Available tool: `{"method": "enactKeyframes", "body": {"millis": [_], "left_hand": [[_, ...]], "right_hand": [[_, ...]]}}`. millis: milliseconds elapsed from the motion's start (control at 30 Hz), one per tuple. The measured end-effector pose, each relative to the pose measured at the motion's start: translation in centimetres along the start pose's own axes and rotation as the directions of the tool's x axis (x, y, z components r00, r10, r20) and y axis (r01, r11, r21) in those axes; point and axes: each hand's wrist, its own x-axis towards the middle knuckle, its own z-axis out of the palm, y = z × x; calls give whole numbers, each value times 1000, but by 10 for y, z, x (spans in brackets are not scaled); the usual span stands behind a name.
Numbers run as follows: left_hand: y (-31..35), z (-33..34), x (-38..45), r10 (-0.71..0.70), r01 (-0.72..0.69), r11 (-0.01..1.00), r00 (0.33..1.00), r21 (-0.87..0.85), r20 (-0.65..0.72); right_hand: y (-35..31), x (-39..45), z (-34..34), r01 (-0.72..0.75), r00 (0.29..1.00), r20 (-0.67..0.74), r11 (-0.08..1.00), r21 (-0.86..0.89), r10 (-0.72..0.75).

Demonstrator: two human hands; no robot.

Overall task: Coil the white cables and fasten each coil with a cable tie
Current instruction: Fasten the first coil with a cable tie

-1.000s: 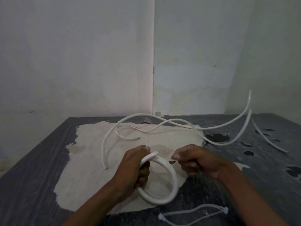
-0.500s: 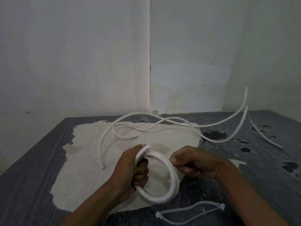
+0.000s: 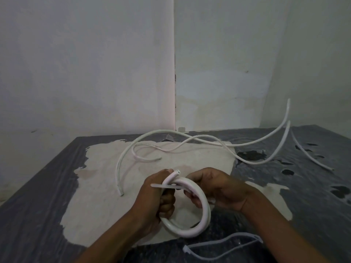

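Note:
A short thick white cable (image 3: 204,211) is bent into one loop above the table. My left hand (image 3: 152,198) grips the loop where its two ends cross, and one cut end sticks up past the thumb. My right hand (image 3: 218,188) holds a thin translucent cable tie (image 3: 165,185) whose tip lies across the crossed ends and pokes out to the left of my left hand. Part of the tie is hidden inside my right hand. Several loose white cables (image 3: 190,141) lie farther back.
Two more cable ties (image 3: 224,247) lie on the near edge of the dark table (image 3: 38,186), which has a pale worn patch (image 3: 106,205) in its middle. White walls meet in a corner behind. A thin cable (image 3: 311,156) lies at the right.
My right hand has come closer to the loop and pushed the cable tie across the crossed ends. My left hand has kept its grip, and the loop has tightened slightly.

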Motion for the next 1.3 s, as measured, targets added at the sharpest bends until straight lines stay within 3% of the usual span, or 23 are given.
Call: {"method": "enactKeyframes", "body": {"millis": [100,200,333,633,900,1300], "left_hand": [[-3,-2,0,43,-42,998,999,36,-2],[-3,-1,-3,176,-176,982,984,71,-5],[-1,1,-5,130,-132,990,991,52,36],[-1,-2,-4,239,-233,955,971,186,-10],[-3,-2,-4,333,-328,913,943,242,22],[-9,-3,1,522,-491,759,851,427,50]], "right_hand": [[0,0,0,-7,997,-75,1000,-4,7],[-2,1,4,25,967,-256,997,78,-4],[-6,4,14,91,907,-421,987,132,-27],[-9,6,30,52,857,-513,999,10,-40],[-16,1,38,78,843,-515,982,-169,-156],[-18,-1,43,93,782,-543,919,-384,-307]]}}
